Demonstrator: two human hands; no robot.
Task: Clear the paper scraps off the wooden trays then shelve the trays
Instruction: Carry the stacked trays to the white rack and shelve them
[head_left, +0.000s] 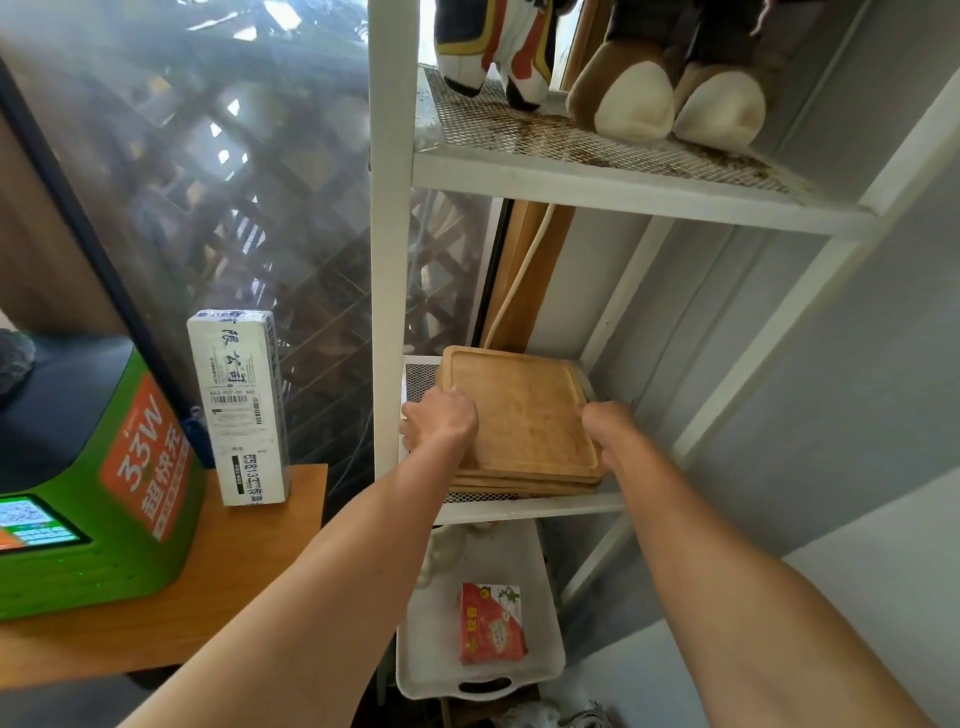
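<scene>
- A corner of a room beside a large window with a wooden lattice (249, 208) behind the glass; grey wall on the right.
- On the left, a wooden table (218, 587) carries a green charging station (98, 509) and an upright white box (241, 405) with printed labels.
- The left hand (439, 421) is closed on the left edge of the stack of wooden trays (519, 415), fingers under, thumb on top.
- The stack lies flat on the middle mesh level of the white metal shelf (571, 182); no paper on the top tray.
- The right hand (608, 421) holds the right edge of the stack; its fingers are hidden, so I cannot tell the grip exactly.
- Above stand plush toy feet (670, 104); below is a white plastic tray (545, 670) with a red packet (491, 623).
</scene>
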